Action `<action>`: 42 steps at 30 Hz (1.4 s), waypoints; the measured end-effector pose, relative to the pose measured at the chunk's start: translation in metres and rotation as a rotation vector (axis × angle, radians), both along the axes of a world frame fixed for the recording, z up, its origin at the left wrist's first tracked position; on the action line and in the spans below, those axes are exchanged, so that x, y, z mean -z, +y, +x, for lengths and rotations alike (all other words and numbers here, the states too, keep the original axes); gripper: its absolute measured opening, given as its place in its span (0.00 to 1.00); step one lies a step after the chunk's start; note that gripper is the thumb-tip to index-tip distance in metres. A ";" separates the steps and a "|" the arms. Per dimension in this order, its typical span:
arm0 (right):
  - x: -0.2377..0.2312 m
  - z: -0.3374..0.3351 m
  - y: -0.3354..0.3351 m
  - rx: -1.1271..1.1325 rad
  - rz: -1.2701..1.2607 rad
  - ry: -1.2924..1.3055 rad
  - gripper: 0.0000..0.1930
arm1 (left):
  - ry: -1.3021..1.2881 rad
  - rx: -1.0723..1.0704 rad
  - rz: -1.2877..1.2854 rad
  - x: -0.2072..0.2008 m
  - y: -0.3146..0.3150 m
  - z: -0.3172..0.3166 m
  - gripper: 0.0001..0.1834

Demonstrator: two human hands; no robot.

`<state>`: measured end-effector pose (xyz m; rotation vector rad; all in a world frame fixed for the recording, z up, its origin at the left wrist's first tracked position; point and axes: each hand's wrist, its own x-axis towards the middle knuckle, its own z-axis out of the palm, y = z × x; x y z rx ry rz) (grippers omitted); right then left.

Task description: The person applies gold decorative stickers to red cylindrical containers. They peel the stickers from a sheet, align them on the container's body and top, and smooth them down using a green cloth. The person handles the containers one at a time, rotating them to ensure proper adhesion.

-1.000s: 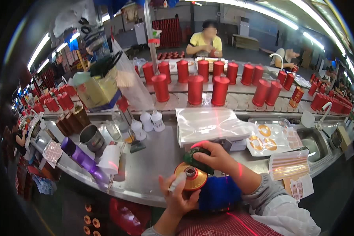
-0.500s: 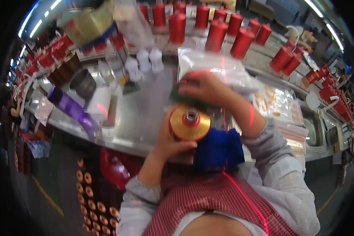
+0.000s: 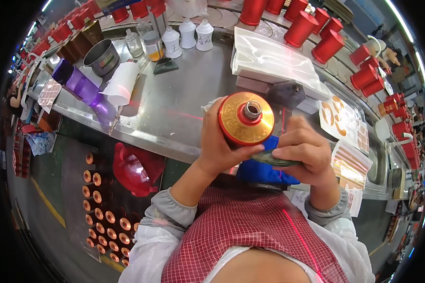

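Note:
My left hand (image 3: 217,146) is wrapped round a red bottle (image 3: 247,118) with a gold, patterned shoulder. The bottle stands nearly upright, its bare neck facing me. My right hand (image 3: 308,151) pinches a thin green pad (image 3: 274,159) at the bottle's lower right side. Whether the pad presses on the bottle there is hard to tell. Below both hands lies a bunched blue cloth (image 3: 264,172) at the bench edge. A bit of white cloth or paper shows beside my left fingers.
On the steel bench (image 3: 189,85) stand white bottles (image 3: 187,35), a grey pot (image 3: 101,57), a purple bottle (image 3: 82,85) and a paper roll (image 3: 120,85). A plastic-covered white box (image 3: 274,56) is behind. Red bottles (image 3: 328,46) line the conveyor. Copper-topped items (image 3: 111,233) stand below left.
My right hand has brought the green pad from the bottle's far side round to its near right side. The bottle now appears higher and farther right in view. My left hand keeps its hold.

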<state>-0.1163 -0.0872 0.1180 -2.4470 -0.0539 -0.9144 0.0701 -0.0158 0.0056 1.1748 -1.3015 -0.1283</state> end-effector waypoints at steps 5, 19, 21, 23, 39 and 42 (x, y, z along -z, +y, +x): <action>-0.013 0.021 0.002 -0.106 -0.106 0.124 0.14 | 0.027 -0.059 -0.010 0.006 0.000 -0.005 0.57; 0.046 0.018 -0.014 0.239 0.364 0.134 0.28 | -0.525 -0.311 -0.122 -0.019 0.020 0.006 0.31; 0.048 0.019 -0.012 0.268 0.334 0.115 0.29 | -0.568 -0.360 -0.188 -0.014 0.023 -0.003 0.24; 0.050 0.018 -0.012 0.258 0.322 0.114 0.29 | -0.655 -0.377 -0.327 -0.006 0.023 -0.006 0.21; 0.005 0.025 -0.040 0.444 0.625 0.033 0.20 | 0.368 0.271 0.058 -0.018 0.004 0.004 0.57; -0.001 0.057 -0.074 0.195 0.343 0.112 0.15 | 0.363 0.360 0.135 -0.017 0.000 0.017 0.58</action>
